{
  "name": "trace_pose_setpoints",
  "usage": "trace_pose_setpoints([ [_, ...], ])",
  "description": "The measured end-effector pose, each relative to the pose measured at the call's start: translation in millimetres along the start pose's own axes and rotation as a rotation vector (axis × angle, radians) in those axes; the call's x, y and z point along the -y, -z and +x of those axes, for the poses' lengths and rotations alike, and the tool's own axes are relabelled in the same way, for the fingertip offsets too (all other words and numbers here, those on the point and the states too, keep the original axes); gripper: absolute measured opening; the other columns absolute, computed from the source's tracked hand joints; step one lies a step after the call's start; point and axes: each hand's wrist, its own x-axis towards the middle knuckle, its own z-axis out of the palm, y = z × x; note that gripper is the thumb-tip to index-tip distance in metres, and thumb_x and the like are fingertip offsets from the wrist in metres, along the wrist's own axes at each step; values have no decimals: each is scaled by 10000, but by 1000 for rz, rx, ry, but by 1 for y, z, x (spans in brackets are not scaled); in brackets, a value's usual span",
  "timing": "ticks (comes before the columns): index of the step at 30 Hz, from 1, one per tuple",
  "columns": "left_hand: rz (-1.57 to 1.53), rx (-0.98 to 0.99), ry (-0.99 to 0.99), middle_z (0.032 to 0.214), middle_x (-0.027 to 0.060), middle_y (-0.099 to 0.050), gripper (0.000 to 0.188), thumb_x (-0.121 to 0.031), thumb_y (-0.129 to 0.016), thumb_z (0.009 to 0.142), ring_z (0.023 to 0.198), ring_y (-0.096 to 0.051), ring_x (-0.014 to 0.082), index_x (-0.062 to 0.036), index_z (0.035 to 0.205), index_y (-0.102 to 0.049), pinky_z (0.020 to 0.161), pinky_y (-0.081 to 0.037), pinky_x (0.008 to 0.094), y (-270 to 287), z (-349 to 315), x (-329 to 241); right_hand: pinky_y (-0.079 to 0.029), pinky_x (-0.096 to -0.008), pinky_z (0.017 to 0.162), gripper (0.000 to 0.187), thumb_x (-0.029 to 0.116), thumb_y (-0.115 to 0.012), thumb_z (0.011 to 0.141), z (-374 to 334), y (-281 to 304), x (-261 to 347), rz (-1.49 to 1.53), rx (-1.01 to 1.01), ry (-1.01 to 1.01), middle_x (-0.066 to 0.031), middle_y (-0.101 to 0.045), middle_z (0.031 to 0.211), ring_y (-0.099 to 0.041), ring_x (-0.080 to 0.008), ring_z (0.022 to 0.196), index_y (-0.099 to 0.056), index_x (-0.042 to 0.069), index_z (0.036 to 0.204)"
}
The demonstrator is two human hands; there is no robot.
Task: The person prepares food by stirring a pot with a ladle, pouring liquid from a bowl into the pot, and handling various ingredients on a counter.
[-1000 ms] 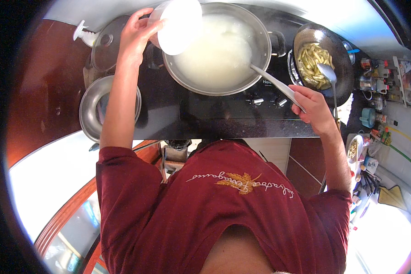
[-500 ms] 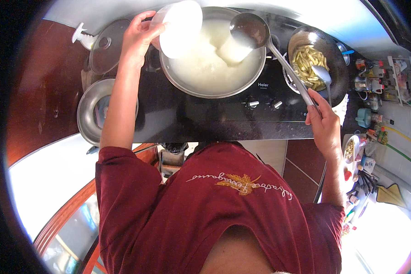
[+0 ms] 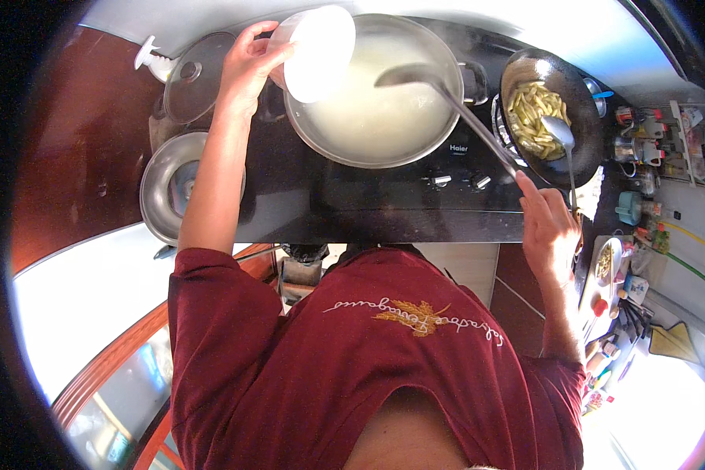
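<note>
My left hand (image 3: 247, 70) grips a white bowl (image 3: 321, 55), tilted over the left side of a wide metal pot (image 3: 368, 163). Pale, cloudy liquid (image 3: 368, 125) fills the pot. A long-handled metal ladle (image 3: 478, 121) is in my right hand (image 3: 548, 227), its fingers closed round the handle end. The ladle's head is over the middle of the pot, edge-on to the view; whether it dips into the liquid is hard to tell. What the white bowl holds, if anything, is washed out by glare.
Right of the pot, a dark wok (image 3: 580, 149) holds pale green cut strips and a metal spatula (image 3: 558, 129). A steel basin (image 3: 153, 188) and a glass lid (image 3: 200, 86) lie left of my forearm, near a white spray bottle (image 3: 157, 61). Plates and jars crowd the right counter.
The ladle's head has turned from showing its dark round face to edge-on and shifted slightly left and down. The pale stream beneath it is gone. My left hand still holds the tilted bowl.
</note>
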Motion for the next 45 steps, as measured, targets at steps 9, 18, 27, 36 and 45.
trace_pose_setpoints([
  [9, 157, -11, 112, 1009, 125, -636, 627, -263, -772, 710, 897, -626, 189, -58, 1252, -530, 719, -519, 342, -2, 1, -10, -465, -300, 528, 449, 8, -672, 700, -5, 9, -7, 43, -113, 151, -28, -512, 744, -543, -186, 604, -672, 206, 1103],
  [18, 190, 66, 208, 1051, 97, -626, 623, -397, -725, 726, 882, -623, 192, -92, 1244, -563, 736, -523, 365, -18, 2, -21, -480, -276, 541, 553, 83, -601, 668, 22, -16, -6, -54, -260, 409, -23, -507, 845, -540, -154, 654, -630, 288, 1181],
  [27, 283, 114, 176, 1003, 97, -636, 598, -332, -720, 749, 862, -625, 174, -52, 1251, -554, 747, -527, 336, -28, -8, -34, -475, -254, 506, 532, 94, -598, 689, 18, -24, -11, -98, -199, 361, 3, -454, 790, -505, -123, 617, -625, 304, 1176],
  [36, 363, 263, -87, 987, 74, -634, 522, -159, -687, 804, 863, -606, 119, -54, 1288, -523, 723, -503, 283, -42, -7, -24, -467, -266, 434, 460, 56, -615, 703, 4, 12, 3, 169, -77, 209, -12, -445, 730, -518, -136, 526, -650, 228, 1128],
  [45, 351, 217, -5, 1027, 123, -645, 538, -111, -724, 766, 893, -617, 135, 1, 1257, -535, 793, -492, 261, -59, -9, -39, -479, -284, 444, 421, 82, -626, 728, 14, -2, 2, 242, -66, 187, -18, -461, 710, -549, -145, 532, -639, 200, 1132],
])
